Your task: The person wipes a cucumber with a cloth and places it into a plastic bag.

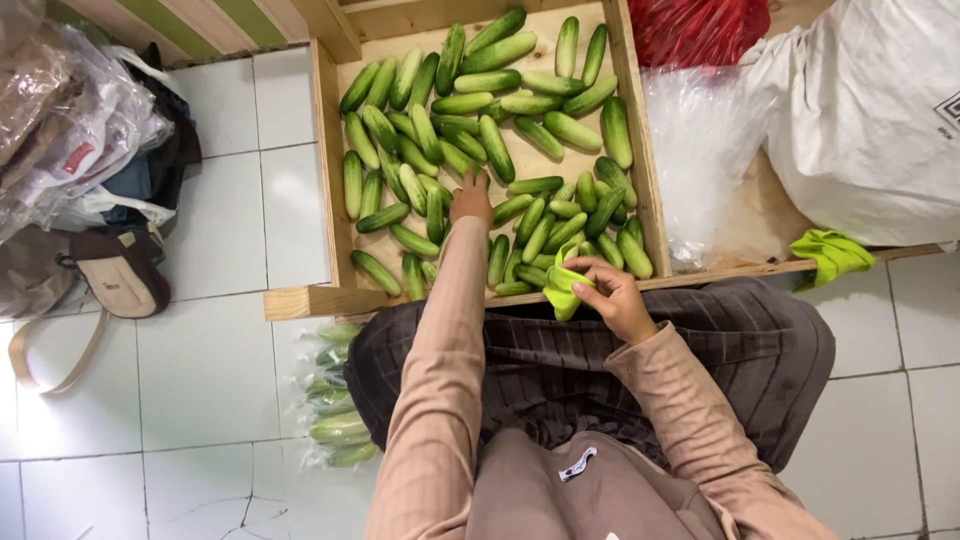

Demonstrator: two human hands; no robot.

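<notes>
— White floor tiles (215,370) lie below. What sits on the left?

— A pile of bags (90,150). Next come wrapped cucumbers (335,410) on the floor, just beside the person's knee.

— And the wooden crate (300,300)?

— It is full of loose cucumbers (470,120). The left hand (471,200) reaches in with fingers down on them; whether it grips one cannot be told.

— And the right hand (618,297)?

— It pinches a yellow-green cloth (562,290) at the crate's front edge. Farther right are clear plastic bags (700,160), another green cloth (830,255) and a white sack (870,120).
</notes>
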